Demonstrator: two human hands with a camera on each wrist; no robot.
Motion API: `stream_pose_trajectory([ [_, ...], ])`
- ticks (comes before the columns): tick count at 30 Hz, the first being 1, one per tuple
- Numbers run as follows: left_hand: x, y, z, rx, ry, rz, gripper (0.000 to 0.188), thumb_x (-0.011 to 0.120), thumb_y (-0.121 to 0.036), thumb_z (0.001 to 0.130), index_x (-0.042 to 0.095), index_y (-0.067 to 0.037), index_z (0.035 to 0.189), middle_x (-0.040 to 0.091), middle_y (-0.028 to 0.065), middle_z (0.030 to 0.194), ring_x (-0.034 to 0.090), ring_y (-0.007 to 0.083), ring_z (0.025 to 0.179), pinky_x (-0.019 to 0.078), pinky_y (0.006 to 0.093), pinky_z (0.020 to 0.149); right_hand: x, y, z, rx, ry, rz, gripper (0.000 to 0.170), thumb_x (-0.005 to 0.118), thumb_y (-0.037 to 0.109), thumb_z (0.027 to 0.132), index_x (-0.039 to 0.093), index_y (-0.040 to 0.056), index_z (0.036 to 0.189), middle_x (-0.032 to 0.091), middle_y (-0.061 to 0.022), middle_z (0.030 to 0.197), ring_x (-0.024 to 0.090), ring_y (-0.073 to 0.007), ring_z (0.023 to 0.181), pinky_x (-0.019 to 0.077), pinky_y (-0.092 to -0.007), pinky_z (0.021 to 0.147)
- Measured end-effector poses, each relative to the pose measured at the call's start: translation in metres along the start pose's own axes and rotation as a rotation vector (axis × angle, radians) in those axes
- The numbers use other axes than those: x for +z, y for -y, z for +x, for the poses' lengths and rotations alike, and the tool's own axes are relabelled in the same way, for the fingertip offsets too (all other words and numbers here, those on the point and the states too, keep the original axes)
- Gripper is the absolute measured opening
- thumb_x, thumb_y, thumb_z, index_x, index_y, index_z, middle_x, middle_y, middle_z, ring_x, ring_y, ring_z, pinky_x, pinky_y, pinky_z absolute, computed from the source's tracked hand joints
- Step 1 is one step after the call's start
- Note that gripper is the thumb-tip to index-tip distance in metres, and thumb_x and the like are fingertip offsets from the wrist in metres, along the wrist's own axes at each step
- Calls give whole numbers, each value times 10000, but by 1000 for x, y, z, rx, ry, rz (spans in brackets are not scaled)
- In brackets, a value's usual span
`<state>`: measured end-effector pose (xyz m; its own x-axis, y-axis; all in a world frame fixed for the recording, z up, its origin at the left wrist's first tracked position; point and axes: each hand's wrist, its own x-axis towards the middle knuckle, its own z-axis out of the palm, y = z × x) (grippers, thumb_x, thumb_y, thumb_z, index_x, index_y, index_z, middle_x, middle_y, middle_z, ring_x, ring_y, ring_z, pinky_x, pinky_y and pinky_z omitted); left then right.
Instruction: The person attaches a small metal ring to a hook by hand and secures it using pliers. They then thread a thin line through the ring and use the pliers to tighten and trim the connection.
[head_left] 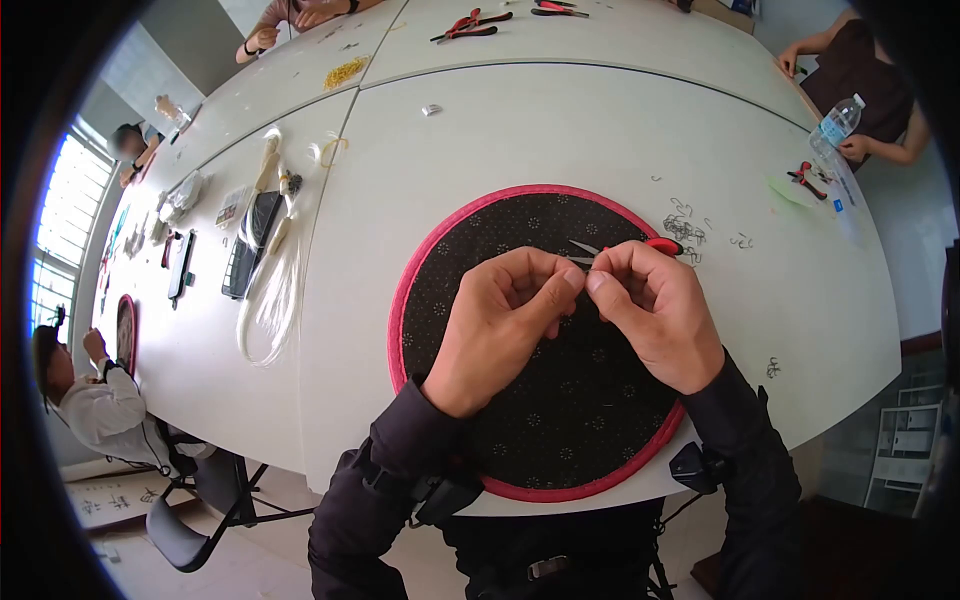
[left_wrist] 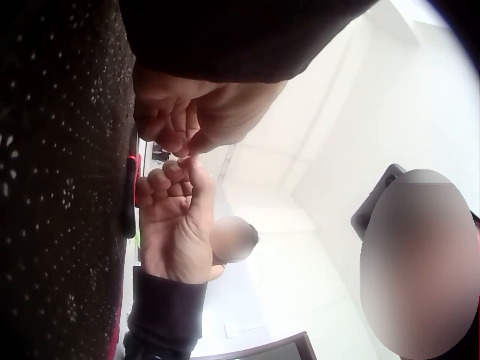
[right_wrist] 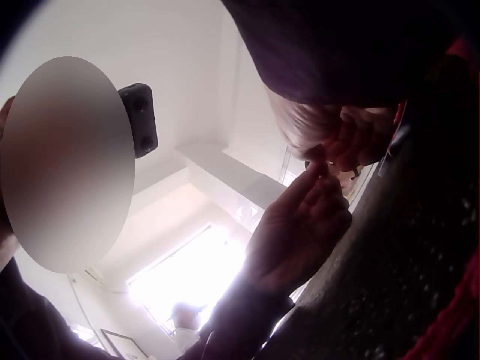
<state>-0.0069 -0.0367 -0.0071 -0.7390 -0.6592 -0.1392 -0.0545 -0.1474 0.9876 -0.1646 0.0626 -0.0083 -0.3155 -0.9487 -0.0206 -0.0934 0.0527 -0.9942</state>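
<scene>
Both hands meet over a round black mat (head_left: 540,420) with a pink-red edge. My left hand (head_left: 510,325) pinches with thumb and forefinger, its other fingers curled in. My right hand (head_left: 655,310) pinches the same way, the fingertips of both hands right against each other. I cannot tell what tiny thing is between them. In the left wrist view the right hand (left_wrist: 180,229) faces the left one, thumb tip to thumb tip. Behind the fingers lies a pair of scissors with pointed silver blades (head_left: 583,246) and a red handle (head_left: 665,246), partly hidden by the right hand.
Small dark wire hooks (head_left: 683,222) lie in a pile right of the mat, with a smaller cluster (head_left: 773,367) nearer. Bundled clear strands (head_left: 275,300) lie to the left. Red-handled pliers (head_left: 808,181) and a water bottle (head_left: 838,124) stand at the right. Other people sit around the table.
</scene>
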Motion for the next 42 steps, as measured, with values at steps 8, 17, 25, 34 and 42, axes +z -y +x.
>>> stream_pose_trajectory([
  [8, 1, 4, 1, 85, -30, 11, 196, 649, -182, 985, 667, 14, 991, 644, -23, 773, 515, 8, 660, 409, 195, 574, 1, 2, 0, 25, -8, 12, 169, 629, 174, 974, 622, 5, 962, 586, 34, 795, 544, -27, 707, 461, -201, 652],
  [17, 1, 7, 1, 90, -56, 20, 187, 669, -172, 970, 685, 14, 981, 620, -47, 711, 472, -6, 614, 353, 192, 522, 0, 2, 0, 43, 23, 46, 169, 626, 171, 979, 621, 2, 970, 583, 36, 796, 541, -26, 707, 460, -199, 650],
  [25, 2, 6, 1, 94, -82, 33, 203, 671, -183, 965, 674, 18, 934, 589, -55, 686, 457, -8, 612, 342, 194, 523, -1, 3, 0, 48, 32, 40, 170, 633, 170, 973, 616, 2, 988, 595, 23, 820, 552, -35, 726, 473, -205, 675],
  [34, 1, 6, 0, 110, -68, 79, 204, 664, -175, 960, 672, 27, 926, 594, -51, 706, 469, -6, 634, 356, 197, 541, -2, 1, 1, -25, -1, 16, 174, 653, 162, 955, 624, -2, 1006, 627, 0, 864, 588, -55, 770, 494, -217, 718],
  [42, 1, 6, 0, 141, -76, 130, 185, 656, -139, 945, 683, 36, 999, 500, -76, 656, 409, -1, 613, 330, 209, 536, -2, 1, 2, -28, -32, 3, 159, 657, 147, 954, 638, -7, 987, 627, 9, 832, 580, -41, 730, 486, -203, 675],
])
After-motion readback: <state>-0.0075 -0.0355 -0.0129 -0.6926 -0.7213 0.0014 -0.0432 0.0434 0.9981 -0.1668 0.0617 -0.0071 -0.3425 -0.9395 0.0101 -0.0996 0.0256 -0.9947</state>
